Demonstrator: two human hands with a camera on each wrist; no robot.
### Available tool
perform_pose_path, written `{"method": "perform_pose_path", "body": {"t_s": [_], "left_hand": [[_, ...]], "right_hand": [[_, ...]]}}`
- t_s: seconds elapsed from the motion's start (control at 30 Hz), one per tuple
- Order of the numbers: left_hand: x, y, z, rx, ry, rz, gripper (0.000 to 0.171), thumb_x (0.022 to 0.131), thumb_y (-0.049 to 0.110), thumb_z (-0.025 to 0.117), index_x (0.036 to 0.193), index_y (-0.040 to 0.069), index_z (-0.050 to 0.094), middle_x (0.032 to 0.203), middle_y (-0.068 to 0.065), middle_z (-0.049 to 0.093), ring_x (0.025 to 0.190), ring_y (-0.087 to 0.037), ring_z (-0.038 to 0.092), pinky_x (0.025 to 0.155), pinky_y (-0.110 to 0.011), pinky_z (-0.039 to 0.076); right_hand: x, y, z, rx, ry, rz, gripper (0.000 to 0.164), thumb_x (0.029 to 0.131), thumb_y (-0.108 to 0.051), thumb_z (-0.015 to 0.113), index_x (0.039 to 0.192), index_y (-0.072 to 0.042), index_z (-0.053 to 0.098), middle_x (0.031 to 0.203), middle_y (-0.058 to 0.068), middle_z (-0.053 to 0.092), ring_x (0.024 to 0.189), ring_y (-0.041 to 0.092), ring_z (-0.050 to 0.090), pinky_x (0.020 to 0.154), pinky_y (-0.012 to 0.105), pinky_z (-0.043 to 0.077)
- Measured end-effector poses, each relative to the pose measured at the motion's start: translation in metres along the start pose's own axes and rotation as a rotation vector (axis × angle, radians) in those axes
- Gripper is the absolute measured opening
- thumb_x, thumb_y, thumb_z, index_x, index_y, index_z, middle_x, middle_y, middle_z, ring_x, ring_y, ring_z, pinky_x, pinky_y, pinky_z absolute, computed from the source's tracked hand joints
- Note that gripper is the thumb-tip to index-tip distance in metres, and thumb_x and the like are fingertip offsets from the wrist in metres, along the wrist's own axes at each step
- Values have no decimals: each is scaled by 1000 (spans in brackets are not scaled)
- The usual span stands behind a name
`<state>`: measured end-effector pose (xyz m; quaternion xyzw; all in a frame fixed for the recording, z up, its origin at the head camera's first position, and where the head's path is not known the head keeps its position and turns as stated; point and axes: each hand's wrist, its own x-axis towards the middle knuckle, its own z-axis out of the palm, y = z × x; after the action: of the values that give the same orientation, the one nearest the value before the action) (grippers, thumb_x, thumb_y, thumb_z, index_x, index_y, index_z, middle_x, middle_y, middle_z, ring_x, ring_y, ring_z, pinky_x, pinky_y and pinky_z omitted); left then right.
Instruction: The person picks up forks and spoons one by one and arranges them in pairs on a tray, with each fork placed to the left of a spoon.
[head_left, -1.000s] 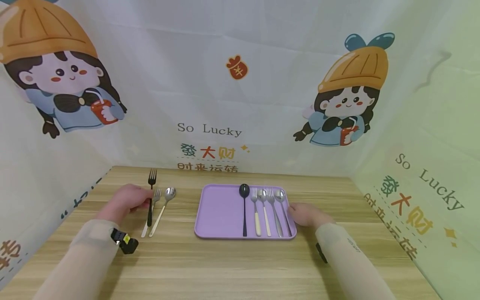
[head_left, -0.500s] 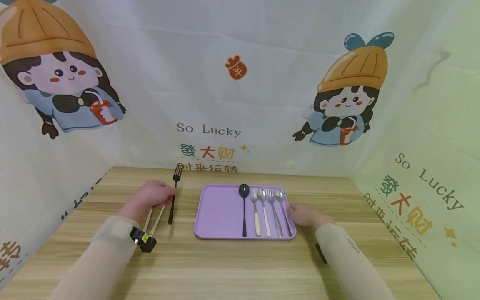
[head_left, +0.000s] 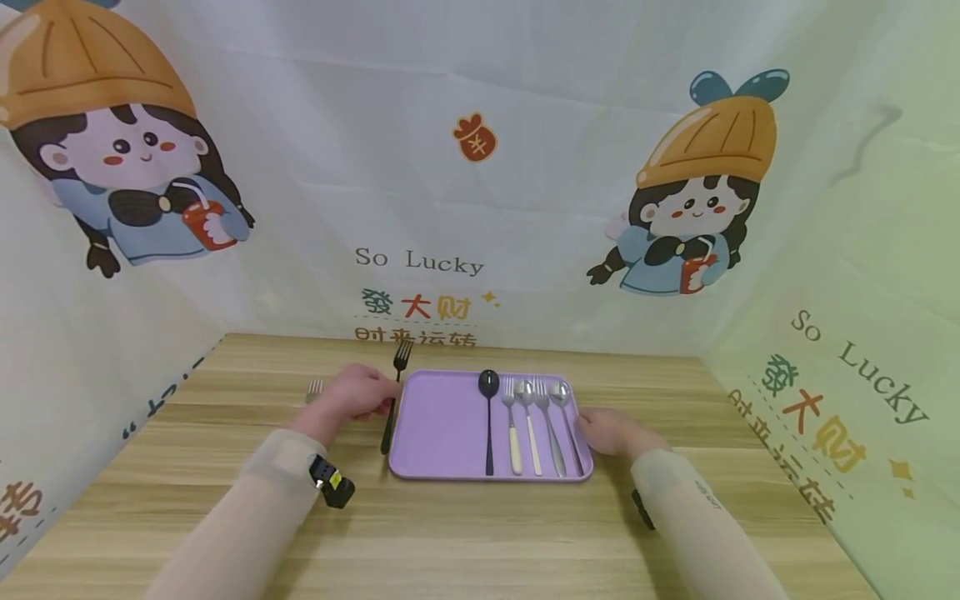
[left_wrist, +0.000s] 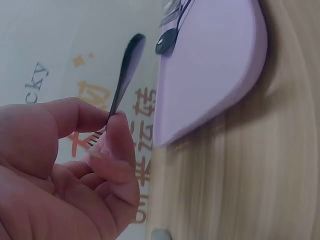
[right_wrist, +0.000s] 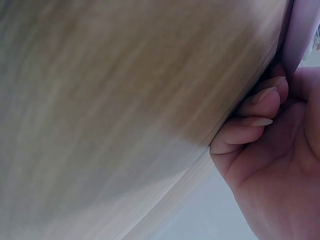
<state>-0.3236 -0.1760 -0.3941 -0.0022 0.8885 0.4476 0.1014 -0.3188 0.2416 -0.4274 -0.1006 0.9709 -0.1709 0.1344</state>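
Note:
My left hand (head_left: 358,392) pinches a black fork (head_left: 401,358) between thumb and index finger. The fork is upright in the head view, tines toward the back, just beside the left edge of the purple tray (head_left: 435,429). In the left wrist view its dark handle (left_wrist: 127,65) sticks out past the fingertips. My right hand (head_left: 611,429) grips the tray's right rim, and its other fingers (right_wrist: 237,135) are curled against the table. On the tray's right half lie a black spoon (head_left: 489,385), forks and spoons in a row.
A silver fork (head_left: 315,388) lies on the wooden table (head_left: 480,533) left of my left hand, partly hidden by the wrist. The spoon beside it is covered by the arm. A printed cloth (head_left: 525,208) hangs behind and at both sides.
My left hand has carried the black fork rightward, from above the other cutlery at the left to the tray's left edge. The right hand and the tray have stayed in place.

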Motion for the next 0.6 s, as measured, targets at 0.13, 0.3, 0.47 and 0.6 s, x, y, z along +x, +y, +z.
{"method": "perform_pose_path", "body": {"t_s": [0.13, 0.3, 0.47, 0.6], "left_hand": [[0, 6, 14, -44, -11, -2, 26, 106, 19, 64, 85, 5, 70, 74, -2, 68, 60, -11, 50, 59, -24, 43], [0, 7, 29, -101, -28, 2, 23, 104, 13, 64, 83, 5, 67, 74, -3, 67, 64, -11, 54, 59, -24, 43], [2, 10, 41, -82, -32, 12, 17, 102, 11, 64, 95, -1, 72, 77, -4, 69, 68, -13, 60, 60, -24, 47], [3, 13, 49, -72, -33, 4, 14, 102, 10, 66, 98, -2, 72, 78, -5, 70, 67, -12, 60, 58, -22, 47]], "right_hand": [[1, 0, 1, 3, 5, -1, 56, 117, -30, 35, 157, 6, 52, 160, 31, 54, 153, 52, 47, 130, 65, 35], [0, 0, 1, 6, 6, -2, 55, 117, -30, 35, 156, 5, 53, 160, 31, 55, 153, 52, 48, 129, 65, 35], [-1, 0, 0, 7, 5, -3, 56, 117, -30, 34, 156, 5, 53, 160, 30, 55, 153, 52, 48, 129, 65, 35], [0, 1, 1, 4, 6, -10, 56, 117, -30, 34, 156, 5, 53, 159, 31, 55, 152, 51, 49, 129, 64, 36]]}}
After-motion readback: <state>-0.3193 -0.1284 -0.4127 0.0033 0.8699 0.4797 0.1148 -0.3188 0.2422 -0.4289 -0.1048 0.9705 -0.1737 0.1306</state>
